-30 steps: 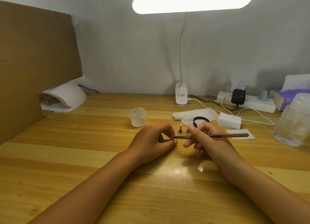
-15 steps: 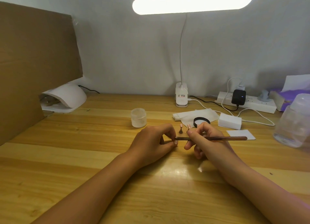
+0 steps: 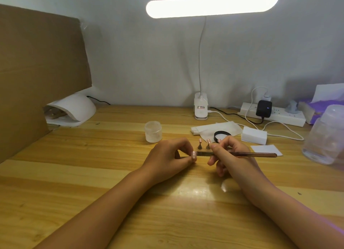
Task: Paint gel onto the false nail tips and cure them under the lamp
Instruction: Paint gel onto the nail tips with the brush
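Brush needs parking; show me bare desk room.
Bare wood lies left of the left hand, between the brown cardboard panel, white domed curing lamp and frosted jar. Crowded behind the right hand: white tissue, black ring, white block.

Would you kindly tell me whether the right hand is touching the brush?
Touching. The head view shows the right hand pinching the brush between thumb and fingers near its front end, the handle sticking out to the right.
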`<state>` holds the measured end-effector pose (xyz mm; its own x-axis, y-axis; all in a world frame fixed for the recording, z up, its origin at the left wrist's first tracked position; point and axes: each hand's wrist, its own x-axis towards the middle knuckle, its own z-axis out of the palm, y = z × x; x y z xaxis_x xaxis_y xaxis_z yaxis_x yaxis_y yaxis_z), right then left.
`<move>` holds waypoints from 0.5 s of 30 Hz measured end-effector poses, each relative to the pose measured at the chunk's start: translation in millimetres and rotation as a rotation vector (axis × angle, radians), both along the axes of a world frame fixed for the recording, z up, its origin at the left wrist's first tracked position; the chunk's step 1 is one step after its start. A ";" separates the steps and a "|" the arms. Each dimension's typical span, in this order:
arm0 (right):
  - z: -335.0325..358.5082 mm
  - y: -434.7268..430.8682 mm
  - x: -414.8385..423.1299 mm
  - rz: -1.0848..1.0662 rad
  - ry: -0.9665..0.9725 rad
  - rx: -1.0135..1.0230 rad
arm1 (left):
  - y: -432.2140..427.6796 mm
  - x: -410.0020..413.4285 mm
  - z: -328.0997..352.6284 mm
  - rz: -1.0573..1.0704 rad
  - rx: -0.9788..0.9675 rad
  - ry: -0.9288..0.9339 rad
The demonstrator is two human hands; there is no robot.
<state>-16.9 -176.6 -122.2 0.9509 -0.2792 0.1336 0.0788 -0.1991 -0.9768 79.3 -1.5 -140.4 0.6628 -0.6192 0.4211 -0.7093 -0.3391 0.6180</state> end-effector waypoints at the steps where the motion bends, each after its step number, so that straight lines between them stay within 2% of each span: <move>1: 0.1 -0.3 0.0 -0.005 -0.010 0.013 | -0.5 -0.3 1.3 -0.012 -0.018 0.015; 9: -1.3 2.0 -0.5 0.121 -0.006 -0.041 | -0.4 -0.2 4.4 -0.009 -0.012 0.036; 15: -0.3 0.5 0.0 0.054 -0.038 0.005 | -0.9 -0.9 5.0 -0.015 -0.026 0.038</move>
<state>-16.9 -176.1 -122.5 0.9589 -0.2281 0.1685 0.1263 -0.1887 -0.9739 78.3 -2.4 -135.4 0.6695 -0.6182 0.4118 -0.6901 -0.3126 0.6527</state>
